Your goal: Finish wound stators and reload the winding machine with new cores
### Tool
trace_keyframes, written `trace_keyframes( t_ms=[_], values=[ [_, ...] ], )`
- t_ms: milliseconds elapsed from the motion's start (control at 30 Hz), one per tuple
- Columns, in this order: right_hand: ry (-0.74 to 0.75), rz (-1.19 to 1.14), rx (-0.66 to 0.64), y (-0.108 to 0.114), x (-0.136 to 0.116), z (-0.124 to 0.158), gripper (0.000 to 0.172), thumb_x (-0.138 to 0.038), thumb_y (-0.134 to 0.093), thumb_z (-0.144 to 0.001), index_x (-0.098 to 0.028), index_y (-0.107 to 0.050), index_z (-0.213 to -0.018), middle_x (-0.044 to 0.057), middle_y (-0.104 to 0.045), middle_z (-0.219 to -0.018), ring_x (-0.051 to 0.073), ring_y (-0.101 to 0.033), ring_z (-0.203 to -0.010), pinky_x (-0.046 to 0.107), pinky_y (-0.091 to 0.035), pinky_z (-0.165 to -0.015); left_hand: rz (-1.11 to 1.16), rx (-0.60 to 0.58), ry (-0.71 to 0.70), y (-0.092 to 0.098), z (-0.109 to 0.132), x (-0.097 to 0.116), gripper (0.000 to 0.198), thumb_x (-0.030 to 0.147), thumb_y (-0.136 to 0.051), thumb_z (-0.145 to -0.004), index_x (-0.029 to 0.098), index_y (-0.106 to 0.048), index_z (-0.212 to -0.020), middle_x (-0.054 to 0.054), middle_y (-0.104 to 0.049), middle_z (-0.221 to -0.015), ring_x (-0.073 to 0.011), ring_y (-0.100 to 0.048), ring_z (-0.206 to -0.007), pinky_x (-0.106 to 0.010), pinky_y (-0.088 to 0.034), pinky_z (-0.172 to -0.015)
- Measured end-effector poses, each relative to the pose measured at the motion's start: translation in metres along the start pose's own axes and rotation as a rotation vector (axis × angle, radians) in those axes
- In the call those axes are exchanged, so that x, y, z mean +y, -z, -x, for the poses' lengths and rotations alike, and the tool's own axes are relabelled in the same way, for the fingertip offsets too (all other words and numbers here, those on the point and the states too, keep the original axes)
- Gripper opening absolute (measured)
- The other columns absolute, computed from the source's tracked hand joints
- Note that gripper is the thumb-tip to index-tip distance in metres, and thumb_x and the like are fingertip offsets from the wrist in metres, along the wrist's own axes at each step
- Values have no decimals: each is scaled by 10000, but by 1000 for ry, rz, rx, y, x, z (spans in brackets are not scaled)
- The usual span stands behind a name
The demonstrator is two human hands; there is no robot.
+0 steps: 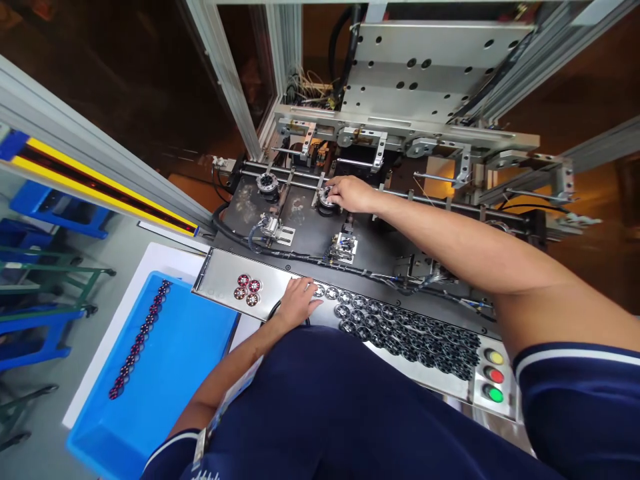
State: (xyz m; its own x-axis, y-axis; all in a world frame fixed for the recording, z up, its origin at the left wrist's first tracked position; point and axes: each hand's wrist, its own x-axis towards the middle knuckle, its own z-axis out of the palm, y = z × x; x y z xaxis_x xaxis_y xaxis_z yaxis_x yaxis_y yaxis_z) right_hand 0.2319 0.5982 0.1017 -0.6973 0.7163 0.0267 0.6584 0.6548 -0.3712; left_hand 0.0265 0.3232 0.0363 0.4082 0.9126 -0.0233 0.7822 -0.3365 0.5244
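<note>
My right hand (354, 194) reaches to a round holder on the machine's dark plate. Its thumb and bent index finger are closed on a round spoked part (325, 198) seated there; the fingers partly cover it. Lower down, my left hand (299, 301) lies on the metal ledge with fingers apart, holding nothing. Just beside its fingertips is a dark-rimmed spoked part (319, 291), first in several rows of black spoked parts (395, 323) running to the right. To the left of that hand sit several red spoked parts (247, 289).
Another round holder (267, 185) with a part stands further left. Metal arms (373, 143) overhang the plate; sensor brackets (344, 247) and cables cross its front. Yellow, red and green buttons (494, 376) are at right. A blue tray (195, 360) holds a line of red parts.
</note>
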Motion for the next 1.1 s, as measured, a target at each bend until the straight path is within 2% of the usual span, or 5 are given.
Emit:
trace_keyframes(
  t_ms=[233,500,767,900,1100],
  values=[
    [76,127,-95,20,-16,42,512,-113,-364,-935,-87,-551,-1411,164,-457,-1555,345,-334,-1496,592,-401,-1116,65,19,12,-9,-3,2,100,233,-678,-888,195,-586,-878,-96,-680,-1048,-255,-624,-980,-420,-479,-902],
    [82,112,-34,27,-24,39,456,-74,-438,-896,-133,-631,-1304,161,-568,-1459,342,-467,-1411,586,-449,-1073,303,201,32,33,7,9,124,265,-543,-968,181,-559,-1059,-97,-683,-1050,-223,-646,-987,-387,-504,-898],
    [442,-387,306,57,-179,108,561,-459,-689,-914,-224,-552,-1405,126,-647,-1290,258,-625,-1193,457,-552,-997,911,413,-75,133,42,40,330,468,-598,-957,209,-538,-1153,-82,-670,-1114,-181,-661,-1037,-309,-514,-908],
    [476,-522,388,38,-236,151,465,-286,-653,-952,-250,-557,-1405,100,-673,-1095,213,-658,-1000,399,-584,-842,1125,414,-118,136,51,65,392,470,-779,-820,220,-560,-1028,-30,-671,-1009,-160,-661,-964,-272,-517,-859],
    [344,-453,690,22,-248,179,425,-162,-667,-905,-230,-625,-1322,80,-686,-970,210,-656,-903,394,-579,-765,1247,371,-4,122,52,91,440,494,-816,-771,208,-594,-1021,-16,-684,-902,-140,-682,-814,-257,-540,-763]
  ],
)
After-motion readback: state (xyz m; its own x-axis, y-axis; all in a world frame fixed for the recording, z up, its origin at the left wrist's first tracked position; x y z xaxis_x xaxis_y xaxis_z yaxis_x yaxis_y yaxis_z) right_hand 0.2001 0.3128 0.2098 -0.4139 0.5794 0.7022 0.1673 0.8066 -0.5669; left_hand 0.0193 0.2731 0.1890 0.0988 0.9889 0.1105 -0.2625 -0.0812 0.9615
